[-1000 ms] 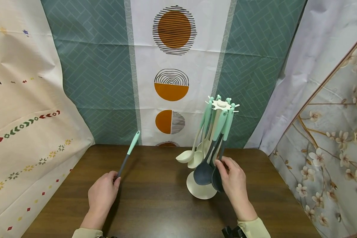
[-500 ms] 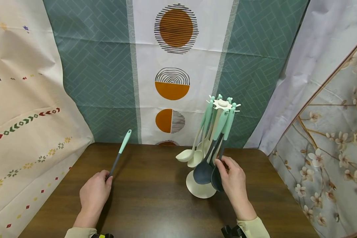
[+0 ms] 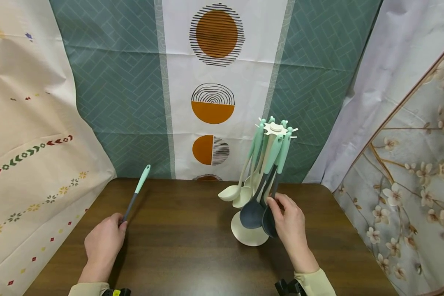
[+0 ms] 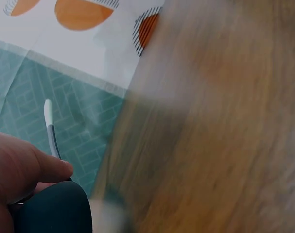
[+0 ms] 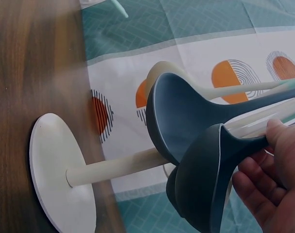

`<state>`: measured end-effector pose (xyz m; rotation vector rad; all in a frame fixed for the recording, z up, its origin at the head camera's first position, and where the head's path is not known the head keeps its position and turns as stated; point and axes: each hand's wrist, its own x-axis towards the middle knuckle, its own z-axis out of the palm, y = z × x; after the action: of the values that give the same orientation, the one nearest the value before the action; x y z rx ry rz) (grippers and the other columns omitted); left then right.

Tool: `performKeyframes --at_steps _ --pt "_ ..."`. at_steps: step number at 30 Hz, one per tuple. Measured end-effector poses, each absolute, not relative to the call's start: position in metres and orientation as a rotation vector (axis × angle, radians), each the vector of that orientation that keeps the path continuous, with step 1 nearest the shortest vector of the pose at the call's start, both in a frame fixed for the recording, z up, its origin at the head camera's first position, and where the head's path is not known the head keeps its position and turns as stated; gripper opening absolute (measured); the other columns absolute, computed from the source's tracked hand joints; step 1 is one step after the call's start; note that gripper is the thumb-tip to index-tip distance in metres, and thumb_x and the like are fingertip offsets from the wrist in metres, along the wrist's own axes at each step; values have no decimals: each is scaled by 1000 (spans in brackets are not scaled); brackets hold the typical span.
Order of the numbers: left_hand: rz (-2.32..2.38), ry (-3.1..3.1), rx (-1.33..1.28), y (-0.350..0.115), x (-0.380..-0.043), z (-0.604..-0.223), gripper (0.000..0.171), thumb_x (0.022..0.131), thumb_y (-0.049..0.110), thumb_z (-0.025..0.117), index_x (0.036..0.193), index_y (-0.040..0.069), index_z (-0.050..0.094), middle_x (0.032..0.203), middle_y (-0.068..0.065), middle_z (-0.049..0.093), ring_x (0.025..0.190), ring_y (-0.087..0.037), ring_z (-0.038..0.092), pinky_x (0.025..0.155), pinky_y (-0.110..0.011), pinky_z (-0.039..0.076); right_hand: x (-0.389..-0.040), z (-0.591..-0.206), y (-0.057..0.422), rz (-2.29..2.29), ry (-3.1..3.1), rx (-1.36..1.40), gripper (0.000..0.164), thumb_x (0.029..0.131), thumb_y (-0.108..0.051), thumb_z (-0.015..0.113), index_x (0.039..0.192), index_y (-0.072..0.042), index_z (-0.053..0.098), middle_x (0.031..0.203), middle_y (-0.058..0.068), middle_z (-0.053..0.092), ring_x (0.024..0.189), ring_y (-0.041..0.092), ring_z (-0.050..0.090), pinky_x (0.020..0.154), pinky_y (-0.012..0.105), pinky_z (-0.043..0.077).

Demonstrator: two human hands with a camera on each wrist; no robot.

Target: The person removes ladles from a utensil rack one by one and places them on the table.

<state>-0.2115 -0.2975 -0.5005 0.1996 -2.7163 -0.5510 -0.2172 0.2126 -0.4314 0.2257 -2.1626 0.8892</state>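
My left hand (image 3: pixel 104 237), over the left part of the table, grips a dark-headed kitchen utensil (image 3: pixel 142 179) by its grey shaft. Its mint handle points up and away. In the left wrist view its rounded dark head (image 4: pixel 55 208) shows below the thumb, partly cut off by the frame. On the right, my right hand (image 3: pixel 290 220) pinches the neck of a dark ladle (image 5: pixel 200 170) between thumb and fingers. That ladle hangs by its mint handle from a white utensil stand (image 3: pixel 275 128). Beside it hangs a second dark ladle (image 3: pixel 252 213).
Cream-coloured utensils, including a small ladle (image 3: pixel 229 193), hang on the stand's far left side. The stand's round white base (image 3: pixel 248 234) rests on the brown wooden table (image 3: pixel 185 246). A patterned cloth (image 3: pixel 122 82) hangs behind, with curtains at both sides.
My left hand has moved left with the dark-headed utensil, whose mint handle shifts left too. The right hand stays at the ladle's neck, with the stand in place.
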Motion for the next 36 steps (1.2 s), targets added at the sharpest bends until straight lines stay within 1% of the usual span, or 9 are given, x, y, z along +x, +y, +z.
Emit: performKeyframes --at_steps 6,13,21,27,36 --pt "-536 -2733 243 -310 -210 -496 16 101 14 78 111 2 74 91 -21 75 64 -34 68 47 -51 47 -218 -432 212 889 -2150 233 9 97 -10 86 103 -8 80 93 4 76 88 24 74 77 50 60" --pt "-515 -2763 277 -320 -210 -493 13 101 14 76 107 3 71 90 -24 74 67 -40 68 49 -55 47 -217 -432 214 901 -2150 224 9 96 -9 87 103 -8 80 92 3 76 87 24 74 77 51 60" --pt "-508 -2874 323 -333 -211 -492 14 104 16 72 101 3 66 87 -26 71 65 -38 66 49 -55 47 -218 -433 213 905 -2153 226 10 97 -10 86 104 -8 80 93 3 76 87 22 73 77 50 60" --pt "-515 -2938 364 -341 -210 -492 16 106 18 70 103 3 66 89 -28 71 68 -39 66 51 -57 48 -217 -432 212 895 -2154 225 10 96 -9 86 104 -8 80 93 3 76 88 22 73 77 49 60" --pt "-534 -2959 404 -350 -206 -496 15 105 19 69 103 4 65 91 -28 71 71 -40 68 53 -57 48 -216 -433 210 910 -2176 207 8 98 -10 85 104 -8 80 95 3 77 89 24 75 79 52 62"
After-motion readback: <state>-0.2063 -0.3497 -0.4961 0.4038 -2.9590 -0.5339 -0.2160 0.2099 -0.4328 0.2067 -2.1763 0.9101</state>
